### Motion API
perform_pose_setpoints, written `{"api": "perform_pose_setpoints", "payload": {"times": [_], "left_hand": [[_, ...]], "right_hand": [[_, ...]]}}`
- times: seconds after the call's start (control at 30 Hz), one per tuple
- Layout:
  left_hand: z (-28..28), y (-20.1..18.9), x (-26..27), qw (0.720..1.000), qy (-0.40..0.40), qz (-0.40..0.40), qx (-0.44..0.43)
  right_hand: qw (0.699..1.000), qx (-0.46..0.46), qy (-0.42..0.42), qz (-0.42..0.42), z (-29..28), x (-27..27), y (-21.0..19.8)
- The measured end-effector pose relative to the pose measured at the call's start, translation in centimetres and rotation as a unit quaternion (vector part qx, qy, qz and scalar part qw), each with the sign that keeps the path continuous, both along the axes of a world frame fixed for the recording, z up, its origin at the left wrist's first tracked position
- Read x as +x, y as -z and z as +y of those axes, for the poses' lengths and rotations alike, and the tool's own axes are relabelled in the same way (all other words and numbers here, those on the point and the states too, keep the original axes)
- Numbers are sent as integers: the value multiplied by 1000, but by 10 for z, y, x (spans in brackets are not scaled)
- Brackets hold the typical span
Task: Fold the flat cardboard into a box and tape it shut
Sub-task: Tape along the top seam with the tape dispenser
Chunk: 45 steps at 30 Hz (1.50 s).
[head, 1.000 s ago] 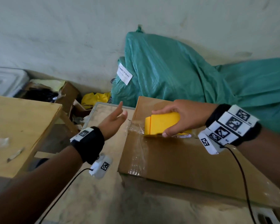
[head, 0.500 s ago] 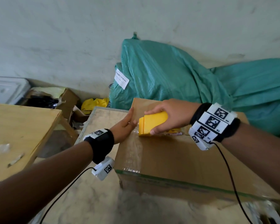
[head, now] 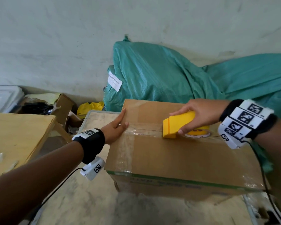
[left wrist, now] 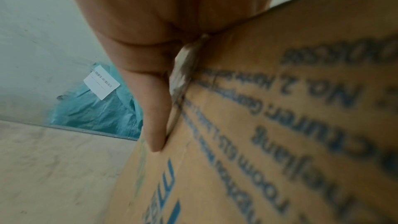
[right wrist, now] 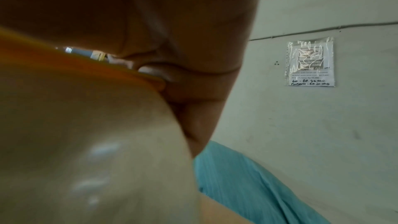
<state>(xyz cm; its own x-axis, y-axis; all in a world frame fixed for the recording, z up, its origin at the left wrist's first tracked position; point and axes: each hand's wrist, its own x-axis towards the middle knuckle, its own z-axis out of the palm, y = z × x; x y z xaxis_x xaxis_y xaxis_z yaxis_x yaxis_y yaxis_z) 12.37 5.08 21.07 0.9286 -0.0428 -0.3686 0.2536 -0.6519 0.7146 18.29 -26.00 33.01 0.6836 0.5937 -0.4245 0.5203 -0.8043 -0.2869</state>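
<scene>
A pale wall (head: 71,38) stands behind a dusty table (head: 91,202), and the box (head: 177,159) sits on that table. The right hand (head: 199,114) is wrapped around a yellow tape gun (head: 177,125) on top of the box, and the left hand (head: 115,127) lies flat with straight fingers on the box's left edge, pressing the tape (head: 143,129) end. The box looks folded already, with tape part way along the top seam, so I think the rest of the seam still needs tape.
</scene>
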Motion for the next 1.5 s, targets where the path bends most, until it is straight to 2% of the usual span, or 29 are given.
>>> {"api": "perform_pose_setpoints", "payload": {"times": [0.07, 0.13, 0.2, 0.27, 0.37, 0.5, 0.63, 0.8, 1.0, 1.2, 1.3, 1.4, 1.5], "left_hand": [[-1, -5, 1, 999, 14, 8, 49], [-1, -12, 5, 985, 30, 26, 169], [-9, -23, 8, 939, 60, 27, 337], [-27, -32, 12, 904, 93, -20, 417], [-67, -33, 20, 904, 126, -61, 403], [-103, -10, 25, 916, 110, -6, 385], [-103, 7, 27, 914, 83, 15, 398], [-99, 1, 26, 909, 101, 42, 402], [-100, -3, 26, 912, 110, 55, 391], [-109, -12, 31, 916, 88, 92, 381], [-138, -20, 36, 933, 40, 66, 352], [-177, -20, 46, 931, 86, 27, 355], [-202, -3, 46, 923, 110, 10, 368]], "right_hand": [[1000, 2, -7, -21, -1, -2, 3], [999, -2, -18, -33, 0, -1, 5], [999, -1, -21, -31, -2, -1, 6], [999, 0, -29, -36, -3, -2, 8], [998, 1, -45, -46, -3, -2, 8], [997, 7, -55, -60, -7, -2, 11], [994, 12, -77, -80, -11, -3, 18], [993, -4, -99, -66, -41, 6, 9], [997, -28, -65, -30, -104, 23, -3], [998, -27, -59, -21, -109, 25, 13], [998, -18, -59, -17, -109, 28, 13], [997, -13, -69, -15, -109, 24, 12], [997, -13, -79, -13, -110, 19, 12]]}}
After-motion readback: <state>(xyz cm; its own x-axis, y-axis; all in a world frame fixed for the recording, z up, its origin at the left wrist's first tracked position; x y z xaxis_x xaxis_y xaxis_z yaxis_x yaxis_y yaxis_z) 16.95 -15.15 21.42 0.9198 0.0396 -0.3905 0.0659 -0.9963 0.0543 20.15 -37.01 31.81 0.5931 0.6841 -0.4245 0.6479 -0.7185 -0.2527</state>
